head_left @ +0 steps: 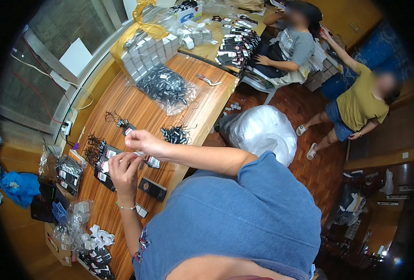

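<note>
My left hand [123,170] and my right hand [144,142] meet over the wooden table [137,107], pinching a small white tag or strip [138,153] between their fingertips. Below them lie several small black packets with white labels [105,165] and a black box [152,188]. A bundle of black cords [175,135] sits just right of my right hand. My left wrist wears a thin bead bracelet.
A clear bag of black items [166,87] and stacked white boxes [146,51] sit farther along the table. A full white plastic sack [263,130] stands on the floor. One person sits at the far table; another stands at the right.
</note>
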### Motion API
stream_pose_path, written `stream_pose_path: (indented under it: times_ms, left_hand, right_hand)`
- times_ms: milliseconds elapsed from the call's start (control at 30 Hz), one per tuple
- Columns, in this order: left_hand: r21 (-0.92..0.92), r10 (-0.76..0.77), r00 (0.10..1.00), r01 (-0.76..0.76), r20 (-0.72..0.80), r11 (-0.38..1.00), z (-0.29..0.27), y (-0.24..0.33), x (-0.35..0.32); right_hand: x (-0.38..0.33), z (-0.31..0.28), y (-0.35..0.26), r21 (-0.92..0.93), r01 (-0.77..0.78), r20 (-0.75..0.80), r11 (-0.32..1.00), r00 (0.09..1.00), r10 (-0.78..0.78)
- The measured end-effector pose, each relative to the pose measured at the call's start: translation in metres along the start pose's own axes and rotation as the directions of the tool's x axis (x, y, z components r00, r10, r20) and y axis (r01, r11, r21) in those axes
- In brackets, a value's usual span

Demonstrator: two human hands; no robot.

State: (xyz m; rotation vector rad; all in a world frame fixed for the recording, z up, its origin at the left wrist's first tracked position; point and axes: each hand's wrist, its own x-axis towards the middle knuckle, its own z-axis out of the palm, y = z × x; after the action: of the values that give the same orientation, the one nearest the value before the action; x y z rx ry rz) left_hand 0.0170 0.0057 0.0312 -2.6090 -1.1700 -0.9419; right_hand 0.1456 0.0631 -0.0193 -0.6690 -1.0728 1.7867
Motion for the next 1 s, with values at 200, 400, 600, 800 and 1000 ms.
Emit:
stream_pose_path:
  times_ms: [200, 400, 600, 800, 1000]
  left_hand:
    - [-0.379, -0.316, 0.946, 0.267, -0.073, 0.886, 0.018, -0.001, -0.013]
    - [-0.808, -0.571, 0.818, 0.386, 0.076, 0.445, 0.044, 0.006, -0.023]
    - [-0.907, -0.478, 0.868, 0.300, 0.132, 0.296, 0.056, -0.003, -0.036]
    - [-0.971, -0.591, 0.797, 0.220, 0.125, 0.092, 0.055, 0.013, -0.006]
    - [-0.791, -0.548, 0.830, 0.405, 0.106, 0.459, 0.048, 0.010, -0.013]
  right_hand:
    - [0.005, -0.023, -0.044, 0.359, 0.226, -0.132, 0.906, 0.973, -0.190]
    - [-0.004, -0.013, -0.044, 0.636, 0.097, 0.037, 0.766, 0.987, -0.155]
    - [0.004, -0.002, -0.042, 0.695, 0.015, 0.111, 0.719, 0.986, -0.128]
    - [0.001, -0.003, -0.049, 0.540, 0.121, 0.095, 0.833, 0.975, -0.203]
    - [0.005, -0.002, -0.045, 0.575, 0.083, 0.102, 0.814, 0.980, -0.172]
